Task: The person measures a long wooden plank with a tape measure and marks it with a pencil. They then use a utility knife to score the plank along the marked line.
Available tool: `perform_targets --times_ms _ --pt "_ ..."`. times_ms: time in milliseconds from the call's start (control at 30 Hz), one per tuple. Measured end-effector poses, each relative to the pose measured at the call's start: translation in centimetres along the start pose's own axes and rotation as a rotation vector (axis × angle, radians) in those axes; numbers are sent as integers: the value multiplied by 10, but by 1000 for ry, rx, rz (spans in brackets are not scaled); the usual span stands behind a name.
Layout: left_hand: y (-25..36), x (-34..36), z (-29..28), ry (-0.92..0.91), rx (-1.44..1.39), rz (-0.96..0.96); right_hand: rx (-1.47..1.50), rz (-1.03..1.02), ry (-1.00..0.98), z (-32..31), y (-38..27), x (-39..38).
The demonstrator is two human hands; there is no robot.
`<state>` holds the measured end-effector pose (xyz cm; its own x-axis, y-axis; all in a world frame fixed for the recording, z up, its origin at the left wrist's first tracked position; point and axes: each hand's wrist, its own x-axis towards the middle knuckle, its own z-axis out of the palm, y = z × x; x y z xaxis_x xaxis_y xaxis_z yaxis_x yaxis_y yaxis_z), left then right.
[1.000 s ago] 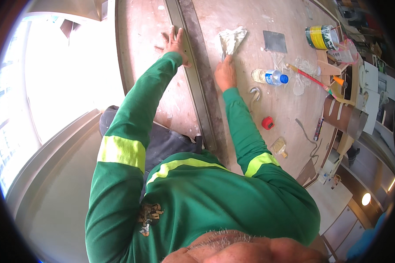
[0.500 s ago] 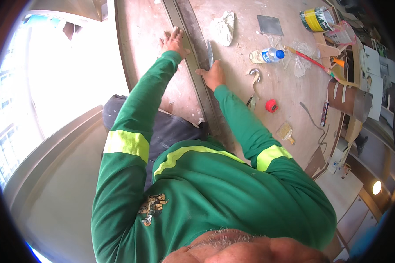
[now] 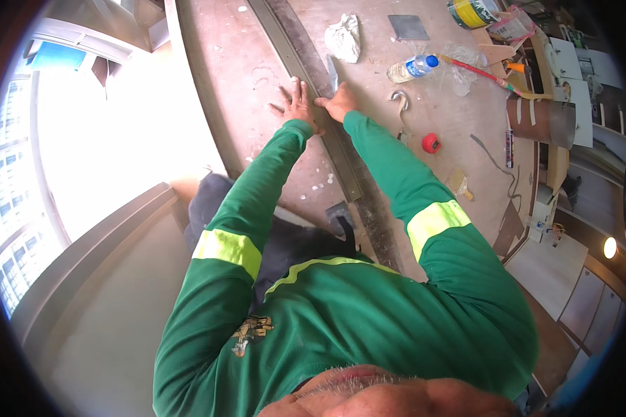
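Note:
A long, narrow grey-brown strip (image 3: 337, 156) lies on the dusty work surface (image 3: 257, 66), running away from my body. My left hand (image 3: 298, 108) rests on the strip's left edge with its fingers spread. Just across from it, my right hand (image 3: 339, 103) is closed, its thumb reaching over to the strip. From that fist a thin metal blade (image 3: 332, 72) points away from me; its handle is hidden. Close to the strip's near end sits a small dark grey block (image 3: 340, 214).
Right of the strip lie a crumpled white cloth (image 3: 343, 38), a dark square sheet (image 3: 408, 28), a blue-capped bottle (image 3: 412, 68), a red tape measure (image 3: 431, 143) and a brush (image 3: 460, 185). A tin (image 3: 471, 12) and a red-handled tool (image 3: 481, 75) are farther right. Bright windows (image 3: 21, 201) stand left.
My left hand has come back along the strip toward my body and is now beside my right hand. The view has shifted a little. My right hand still grips the blade.

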<state>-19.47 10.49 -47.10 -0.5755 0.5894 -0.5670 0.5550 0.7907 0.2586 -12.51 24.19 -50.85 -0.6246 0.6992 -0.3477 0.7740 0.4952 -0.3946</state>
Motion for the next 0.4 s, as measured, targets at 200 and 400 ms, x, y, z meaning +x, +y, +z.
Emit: perform_targets --times_ms 200,400 --pt "3 -1 -3 1 -53 -60 55 -144 -6 3 0 -1" --pt "11 -1 -3 -12 -44 -111 -23 -317 -15 1 -28 42"
